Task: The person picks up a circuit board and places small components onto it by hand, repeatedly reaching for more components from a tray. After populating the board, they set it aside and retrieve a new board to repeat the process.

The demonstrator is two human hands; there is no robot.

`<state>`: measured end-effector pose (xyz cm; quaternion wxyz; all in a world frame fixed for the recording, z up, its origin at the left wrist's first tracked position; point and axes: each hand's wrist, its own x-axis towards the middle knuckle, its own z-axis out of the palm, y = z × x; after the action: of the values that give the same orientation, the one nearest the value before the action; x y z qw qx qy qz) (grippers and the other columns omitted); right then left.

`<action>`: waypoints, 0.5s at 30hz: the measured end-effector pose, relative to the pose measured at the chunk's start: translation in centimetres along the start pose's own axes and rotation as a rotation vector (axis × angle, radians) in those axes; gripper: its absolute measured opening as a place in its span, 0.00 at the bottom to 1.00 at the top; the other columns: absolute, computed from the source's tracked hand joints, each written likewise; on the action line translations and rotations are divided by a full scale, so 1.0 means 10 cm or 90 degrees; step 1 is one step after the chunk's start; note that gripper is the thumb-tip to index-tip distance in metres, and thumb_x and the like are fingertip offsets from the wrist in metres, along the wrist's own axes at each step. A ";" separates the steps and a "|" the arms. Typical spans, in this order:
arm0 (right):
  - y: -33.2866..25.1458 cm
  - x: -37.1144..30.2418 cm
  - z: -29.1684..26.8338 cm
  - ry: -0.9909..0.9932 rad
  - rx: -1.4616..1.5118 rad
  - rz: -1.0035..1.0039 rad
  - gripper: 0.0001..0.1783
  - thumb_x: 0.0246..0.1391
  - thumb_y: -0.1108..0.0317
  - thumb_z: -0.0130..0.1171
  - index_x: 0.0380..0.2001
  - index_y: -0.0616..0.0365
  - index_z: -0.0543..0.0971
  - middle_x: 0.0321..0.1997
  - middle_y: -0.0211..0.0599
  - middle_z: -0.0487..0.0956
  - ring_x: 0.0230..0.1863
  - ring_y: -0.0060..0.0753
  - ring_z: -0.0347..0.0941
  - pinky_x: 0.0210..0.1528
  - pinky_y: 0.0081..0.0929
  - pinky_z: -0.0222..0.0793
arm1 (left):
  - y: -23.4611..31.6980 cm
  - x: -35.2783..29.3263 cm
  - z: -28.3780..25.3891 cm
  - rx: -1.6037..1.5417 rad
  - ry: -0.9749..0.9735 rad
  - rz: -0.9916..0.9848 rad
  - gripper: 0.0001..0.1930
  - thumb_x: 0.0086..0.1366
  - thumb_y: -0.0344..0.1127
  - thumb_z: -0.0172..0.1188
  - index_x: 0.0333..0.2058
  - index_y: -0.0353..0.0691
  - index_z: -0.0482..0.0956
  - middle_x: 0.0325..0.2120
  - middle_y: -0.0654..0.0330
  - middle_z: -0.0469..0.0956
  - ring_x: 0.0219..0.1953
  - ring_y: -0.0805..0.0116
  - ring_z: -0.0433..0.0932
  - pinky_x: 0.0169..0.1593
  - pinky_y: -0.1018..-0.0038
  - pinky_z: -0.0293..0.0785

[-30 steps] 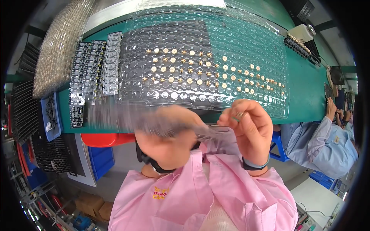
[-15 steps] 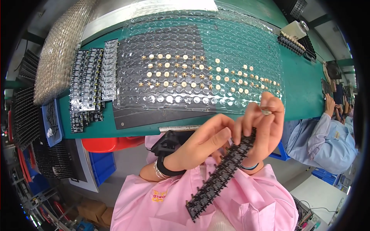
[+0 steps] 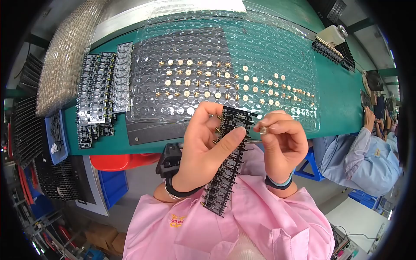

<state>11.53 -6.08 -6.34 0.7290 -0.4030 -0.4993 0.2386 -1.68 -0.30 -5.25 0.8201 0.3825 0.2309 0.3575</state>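
My left hand (image 3: 197, 151) grips a long black circuit board strip (image 3: 222, 184) with small pins along its edges. Its thumb presses across the strip's face near the upper end, and the lower end slants toward my chest. Close beside that upper end, my right hand (image 3: 286, 143) pinches a small, pale metallic part (image 3: 263, 130) between thumb and fingertips; the two appear slightly apart. Beyond both hands lies a clear plastic tray (image 3: 268, 39) with rows of round pockets. Several small gold-coloured round parts (image 3: 188, 72) sit in its middle and nearer rows, some flat, some on their sides.
Stacked circuit board strips (image 3: 96, 89) lie left of the tray on the green table (image 3: 340, 99). A pile of clear trays (image 3: 65, 60) stands at far left, above a blue bin (image 3: 63, 149). Another person in light blue (image 3: 362, 162) sits at right. A red stool (image 3: 115, 162) is below the table edge.
My left hand has shifted up and left with the circuit board strip, turning its face into view. My right hand has come away from the strip and moved slightly left and down, still pinching the small part.
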 end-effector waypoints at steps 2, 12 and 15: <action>0.00 -0.02 0.03 0.010 -0.016 0.034 0.09 0.42 0.87 0.51 0.30 0.66 0.69 0.35 0.46 0.72 0.36 0.28 0.68 0.39 0.22 0.65 | 0.02 0.00 0.01 0.017 -0.001 0.024 0.15 0.56 0.24 0.54 0.39 0.35 0.58 0.31 0.61 0.71 0.32 0.83 0.70 0.30 0.88 0.65; 0.00 0.01 0.04 0.050 -0.045 -0.001 0.09 0.41 0.89 0.51 0.27 0.67 0.70 0.34 0.47 0.73 0.35 0.29 0.69 0.36 0.20 0.68 | -0.03 0.00 0.08 0.113 0.001 0.099 0.15 0.56 0.26 0.54 0.38 0.35 0.57 0.31 0.58 0.71 0.31 0.83 0.71 0.28 0.89 0.66; -0.01 0.02 0.03 0.040 -0.102 -0.023 0.09 0.41 0.89 0.51 0.26 0.67 0.70 0.33 0.47 0.74 0.35 0.29 0.70 0.35 0.19 0.68 | -0.04 0.01 0.08 0.113 0.004 0.107 0.15 0.56 0.26 0.54 0.38 0.35 0.56 0.31 0.58 0.71 0.31 0.82 0.71 0.28 0.89 0.66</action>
<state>11.31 -5.91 -6.08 0.7139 -0.4580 -0.5010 0.1719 -0.94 -0.75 -5.06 0.7494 0.4708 0.2313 0.4041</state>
